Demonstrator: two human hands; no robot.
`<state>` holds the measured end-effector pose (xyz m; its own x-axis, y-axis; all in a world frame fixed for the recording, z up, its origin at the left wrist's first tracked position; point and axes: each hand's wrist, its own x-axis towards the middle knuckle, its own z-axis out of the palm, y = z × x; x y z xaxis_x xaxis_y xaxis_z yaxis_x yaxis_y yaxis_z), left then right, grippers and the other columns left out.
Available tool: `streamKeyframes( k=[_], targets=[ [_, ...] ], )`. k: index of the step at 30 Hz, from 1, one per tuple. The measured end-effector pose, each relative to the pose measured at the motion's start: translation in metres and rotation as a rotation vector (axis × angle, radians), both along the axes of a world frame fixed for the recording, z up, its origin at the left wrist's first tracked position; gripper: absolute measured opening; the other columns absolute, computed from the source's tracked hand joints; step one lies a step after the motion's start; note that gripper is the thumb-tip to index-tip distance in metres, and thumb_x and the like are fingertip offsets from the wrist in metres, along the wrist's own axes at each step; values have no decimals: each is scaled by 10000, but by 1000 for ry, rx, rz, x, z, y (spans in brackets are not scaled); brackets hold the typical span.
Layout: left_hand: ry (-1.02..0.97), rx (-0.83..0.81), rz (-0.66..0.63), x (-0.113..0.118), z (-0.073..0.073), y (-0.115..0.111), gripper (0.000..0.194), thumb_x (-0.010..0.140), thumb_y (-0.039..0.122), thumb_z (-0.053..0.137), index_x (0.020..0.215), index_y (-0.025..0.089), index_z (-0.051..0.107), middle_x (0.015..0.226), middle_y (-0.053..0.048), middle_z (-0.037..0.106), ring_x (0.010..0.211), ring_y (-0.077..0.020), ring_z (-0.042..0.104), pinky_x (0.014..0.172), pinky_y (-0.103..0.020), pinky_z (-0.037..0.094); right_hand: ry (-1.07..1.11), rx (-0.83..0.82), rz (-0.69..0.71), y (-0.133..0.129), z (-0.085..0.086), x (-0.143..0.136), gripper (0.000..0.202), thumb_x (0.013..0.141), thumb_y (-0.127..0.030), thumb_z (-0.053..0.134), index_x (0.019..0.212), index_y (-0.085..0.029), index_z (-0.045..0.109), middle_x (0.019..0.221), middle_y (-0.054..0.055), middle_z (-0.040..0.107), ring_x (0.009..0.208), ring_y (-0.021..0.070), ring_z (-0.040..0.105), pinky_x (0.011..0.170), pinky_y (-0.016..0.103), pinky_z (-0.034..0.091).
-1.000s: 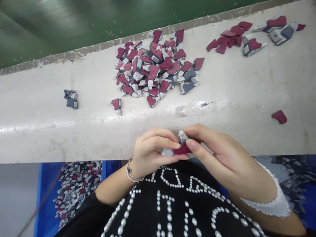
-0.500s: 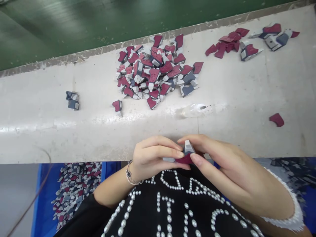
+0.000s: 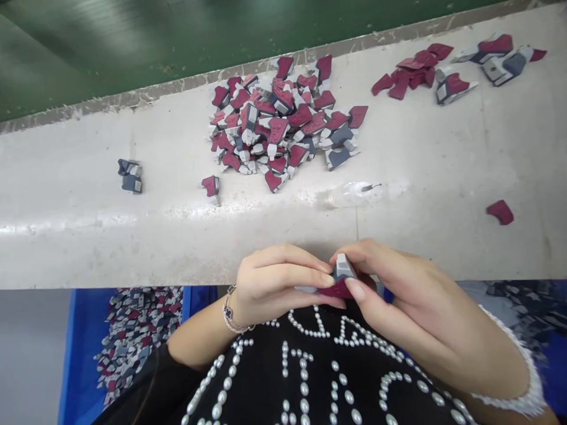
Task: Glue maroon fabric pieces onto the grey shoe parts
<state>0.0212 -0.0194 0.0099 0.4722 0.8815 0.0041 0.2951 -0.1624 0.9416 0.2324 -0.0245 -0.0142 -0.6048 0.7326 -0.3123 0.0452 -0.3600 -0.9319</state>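
Note:
Between both hands, over the table's front edge, is a small grey, navy and maroon plastic piece (image 3: 344, 271). My left hand (image 3: 283, 277) pinches its left side, fingers on top and thumb below. My right hand (image 3: 398, 301) grips its right side, with the thumb pressed on the maroon face. Fingers cover much of the piece. Beyond the hands lies a heap of similar pieces (image 3: 279, 127). A loose maroon plate (image 3: 500, 211) rests to the right, and a small pile of maroon plates (image 3: 410, 71) sits farther back.
A white table (image 3: 177, 236) spans the view. On it are a small clear bottle with a thin dark tip (image 3: 352, 193), a single piece (image 3: 211, 187) and navy-grey parts (image 3: 131, 177). Below its edge, a blue bin (image 3: 80, 354) holds many pieces; dark parts (image 3: 522, 304) lie at right.
Both hands have shifted slightly to the right with the piece still between them. The view has tilted a little; things on the table look unmoved.

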Motion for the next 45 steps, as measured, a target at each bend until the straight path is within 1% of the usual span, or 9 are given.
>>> streamKeyframes(
  k=[6, 12, 16, 23, 27, 31, 37, 40, 45],
  targets=[
    [24, -30, 0, -1, 1, 1, 293, 748, 241, 855, 941, 111, 677, 930, -48, 704, 807, -101, 711, 768, -173, 638, -11, 0, 16, -3, 0, 2, 135, 1033, -263, 429, 936, -203, 502, 802, -16, 626, 630, 93, 571, 533, 248, 417],
    [-5, -30, 2, -3, -2, 0, 334, 695, 213, 883, 922, 69, 684, 923, -83, 703, 825, -114, 716, 807, -151, 618, -54, 37, -8, -3, 1, -1, 142, 1022, -225, 420, 952, -186, 537, 715, -38, 565, 559, 73, 501, 514, 239, 386],
    [-27, -68, 75, -3, -5, -3, 299, 693, 91, 866, 930, 78, 685, 938, -68, 699, 851, -114, 709, 831, -178, 621, -38, 47, 19, -4, -2, -6, 167, 1054, -295, 421, 981, -186, 524, 858, 10, 611, 717, 106, 589, 596, 241, 459],
    [215, -156, 133, -5, -3, -9, 365, 771, 189, 845, 1086, 139, 667, 1003, -66, 718, 903, -149, 704, 831, -252, 617, -132, 316, -5, -9, -12, -8, 194, 1038, -172, 432, 1209, -194, 521, 1033, 47, 661, 938, 168, 640, 786, 317, 532],
    [243, -220, 54, -7, 0, -7, 233, 784, 182, 833, 929, 138, 656, 829, -14, 719, 719, -103, 686, 677, -173, 571, -163, 422, 61, -13, -12, -7, 310, 991, -79, 421, 1267, -178, 521, 1035, 82, 660, 893, 215, 632, 704, 365, 547],
    [176, -260, 92, -7, -5, -10, 237, 739, 157, 857, 831, 126, 641, 759, -15, 699, 655, -101, 665, 607, -175, 540, -175, 526, 66, -14, -12, -3, 466, 919, 21, 431, 1340, -174, 473, 951, 64, 645, 814, 209, 587, 657, 352, 534],
    [64, -422, 186, 0, -14, -17, 233, 748, 173, 849, 780, 98, 631, 739, -54, 695, 646, -112, 648, 596, -187, 532, -135, 517, 134, -11, -20, 3, 499, 953, -5, 441, 1420, -180, 442, 1024, 71, 656, 879, 210, 578, 692, 358, 538],
    [58, -562, 143, -1, -11, -13, 173, 798, 182, 811, 842, 97, 667, 799, -76, 716, 718, -135, 682, 664, -213, 569, -99, 470, 125, -9, -21, 5, 445, 1004, -76, 433, 1425, -221, 441, 977, 46, 648, 848, 187, 583, 684, 344, 548],
    [93, -403, 49, -6, -4, -11, 150, 796, 153, 803, 869, 87, 689, 790, -75, 719, 683, -125, 680, 613, -187, 541, -36, 449, 139, -9, -19, 6, 412, 1021, -106, 428, 1414, -227, 453, 939, 36, 631, 844, 179, 577, 684, 341, 551]
  ],
)
